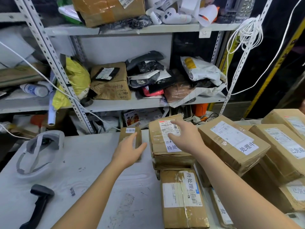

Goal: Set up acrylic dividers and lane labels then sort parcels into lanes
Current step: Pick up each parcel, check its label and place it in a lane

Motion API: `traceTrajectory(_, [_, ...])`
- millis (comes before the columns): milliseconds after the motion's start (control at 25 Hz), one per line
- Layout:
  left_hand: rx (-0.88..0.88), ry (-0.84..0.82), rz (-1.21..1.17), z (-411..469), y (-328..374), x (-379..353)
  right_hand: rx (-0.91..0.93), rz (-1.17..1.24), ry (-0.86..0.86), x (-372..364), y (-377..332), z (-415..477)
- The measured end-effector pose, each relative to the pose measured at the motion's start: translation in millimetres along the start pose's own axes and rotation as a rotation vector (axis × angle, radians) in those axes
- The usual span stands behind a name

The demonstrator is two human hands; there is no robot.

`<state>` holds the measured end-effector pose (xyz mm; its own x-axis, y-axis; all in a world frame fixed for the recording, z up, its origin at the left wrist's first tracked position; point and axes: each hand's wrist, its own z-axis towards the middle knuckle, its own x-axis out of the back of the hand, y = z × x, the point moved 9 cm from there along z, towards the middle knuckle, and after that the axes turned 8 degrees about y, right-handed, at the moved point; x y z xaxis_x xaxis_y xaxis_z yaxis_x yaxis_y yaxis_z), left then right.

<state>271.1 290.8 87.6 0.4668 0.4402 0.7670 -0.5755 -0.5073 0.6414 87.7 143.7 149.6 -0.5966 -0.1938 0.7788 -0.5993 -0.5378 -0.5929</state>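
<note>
A small brown parcel (127, 133) with a white label lies at the back of the white table (92, 171). My left hand (127, 150) rests over its near end, fingers spread and fairly straight. Just to the right stands a stack of brown parcels (165, 154) with a shipping label and a white lane label on top. My right hand (184, 136) lies flat on that top parcel, fingers extended. Another labelled parcel (181, 200) lies nearer to me. No acrylic dividers are visible.
More labelled cardboard boxes (234, 144) are piled on the right side of the table. A white headset (39, 151) and a black barcode scanner (40, 202) lie on the left. Metal shelves (115, 103) full of parcels and bags stand behind the table.
</note>
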Motion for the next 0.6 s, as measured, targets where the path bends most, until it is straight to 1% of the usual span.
traceTrajectory(160, [-0.087, 0.055, 0.354, 12.4, -19.9, 42.0, 0.15, -0.046, -0.046, -34.8, -50.6, 6.6])
traceTrajectory(280, [-0.164, 0.085, 0.509, 28.6, -35.4, 64.2, 0.207, -0.072, -0.112, -77.6, -79.3, 5.1])
traceTrajectory(440, [-0.251, 0.078, 0.625, 59.0, -72.5, 67.9, 0.18, -0.073, -0.162, -141.3, -99.9, 7.4])
traceTrajectory(520, [-0.268, 0.03, 0.63, 79.7, -98.4, 54.6, 0.12, -0.083, -0.175, -176.4, -97.5, 13.3])
traceTrajectory(600, [-0.273, -0.029, 0.635, 100.4, -126.8, 34.7, 0.017, -0.099, -0.199, -214.5, -86.0, 20.5])
